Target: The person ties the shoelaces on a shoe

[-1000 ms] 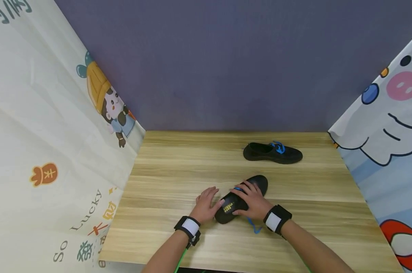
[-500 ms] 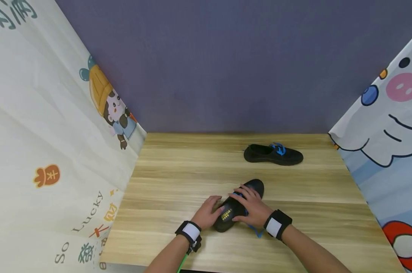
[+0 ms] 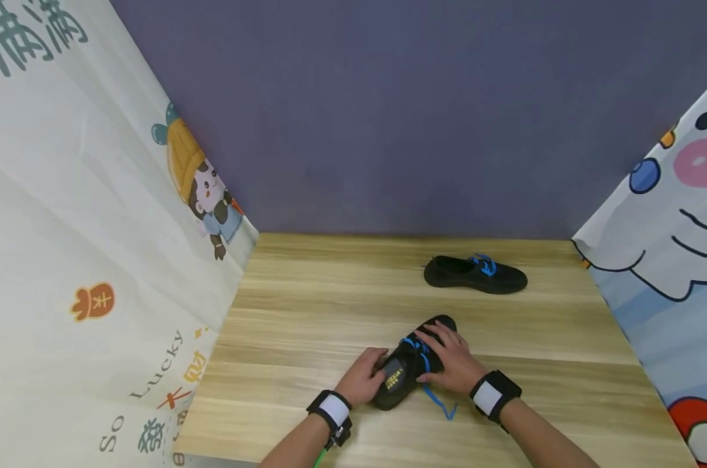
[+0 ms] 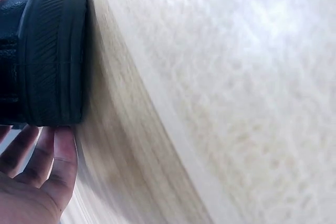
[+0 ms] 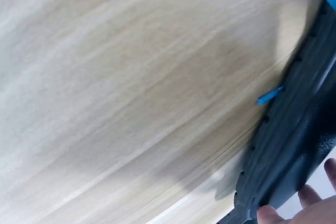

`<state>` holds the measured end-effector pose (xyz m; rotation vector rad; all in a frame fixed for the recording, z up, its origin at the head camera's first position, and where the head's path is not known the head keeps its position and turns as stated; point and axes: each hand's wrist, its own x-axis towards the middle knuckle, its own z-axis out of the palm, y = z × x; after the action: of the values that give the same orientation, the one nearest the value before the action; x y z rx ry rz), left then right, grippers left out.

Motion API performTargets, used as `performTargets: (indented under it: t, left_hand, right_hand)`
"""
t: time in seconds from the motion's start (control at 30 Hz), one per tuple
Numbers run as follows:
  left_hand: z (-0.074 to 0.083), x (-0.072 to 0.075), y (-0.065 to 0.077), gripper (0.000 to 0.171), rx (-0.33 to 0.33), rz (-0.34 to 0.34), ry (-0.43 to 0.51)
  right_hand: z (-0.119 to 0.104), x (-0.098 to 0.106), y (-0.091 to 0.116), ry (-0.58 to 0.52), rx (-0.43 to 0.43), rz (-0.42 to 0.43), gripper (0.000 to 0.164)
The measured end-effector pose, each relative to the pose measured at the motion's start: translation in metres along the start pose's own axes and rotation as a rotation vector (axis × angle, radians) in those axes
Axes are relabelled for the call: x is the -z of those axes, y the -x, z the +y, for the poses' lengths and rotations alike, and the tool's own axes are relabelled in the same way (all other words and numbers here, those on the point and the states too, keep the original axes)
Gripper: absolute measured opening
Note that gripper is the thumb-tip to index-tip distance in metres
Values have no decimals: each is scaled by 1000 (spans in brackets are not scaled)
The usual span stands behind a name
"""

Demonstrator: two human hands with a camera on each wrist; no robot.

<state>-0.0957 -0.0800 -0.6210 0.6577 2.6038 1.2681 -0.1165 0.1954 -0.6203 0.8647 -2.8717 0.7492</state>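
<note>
A black lace-up shoe [image 3: 399, 380] with blue laces [image 3: 426, 364] sits on the wooden table at a slant, heel toward me. Gold print shows on its insole. My left hand [image 3: 361, 377] holds the heel, thumb at the rim and fingers along the far-left side; the left wrist view has those fingertips against the ridged sole edge of the shoe [image 4: 52, 56]. Across the front of the shoe lies my right hand [image 3: 451, 357], fingers over the toe part and thumb on the near side. One loose lace end trails onto the table below the right hand.
A second black shoe [image 3: 476, 276] with tied blue laces stands farther back, toe to the right. The wooden table [image 3: 306, 292] ends at a grey-blue panel [image 3: 353, 117] behind, with printed white cloths [image 3: 66, 195] at both sides.
The near shoe has turned more upright, so its opening and laces show. Both hands have moved with it, the right one slightly rightward. The head view has shifted a little.
</note>
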Motion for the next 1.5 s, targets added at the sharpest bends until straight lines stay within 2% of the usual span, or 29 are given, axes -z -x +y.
performTargets:
  t: [0.17, 0.33, 0.5, 0.8, 0.97, 1.1, 1.23, 1.37, 1.5]
  left_hand:
    - [0, -6, 2, 46, -35, 30, -29]
    - [3, -10, 5, 44, 5, 35, -29]
    - [6, -13, 8, 44, 6, 74, -40]
    - [12, -24, 12, 44, -31, 103, -40]
    - [16, -29, 10, 49, -25, 86, -14]
    - [21, -34, 10, 53, -2, 64, 33]
    - [23, -37, 11, 51, -7, 60, 49]
    - [21, -31, 11, 42, -31, 99, -10]
    - [18, -18, 2, 34, -95, 189, -117]
  right_hand:
    - [5, -3, -1, -8, 32, 1, 95]
    - [8, -2, -4, -12, 68, 19, 94]
    - [7, 1, -7, -12, 54, 63, 90]
    - [10, 3, -5, 0, 34, 43, 86]
    - [13, 5, -5, 0, 38, 77, 84]
    - [14, 9, -3, 3, 22, 79, 83]
    - [13, 12, -2, -5, -3, 70, 80]
    - [12, 13, -2, -26, -15, 67, 76]
    - [12, 13, -2, -62, -15, 81, 72]
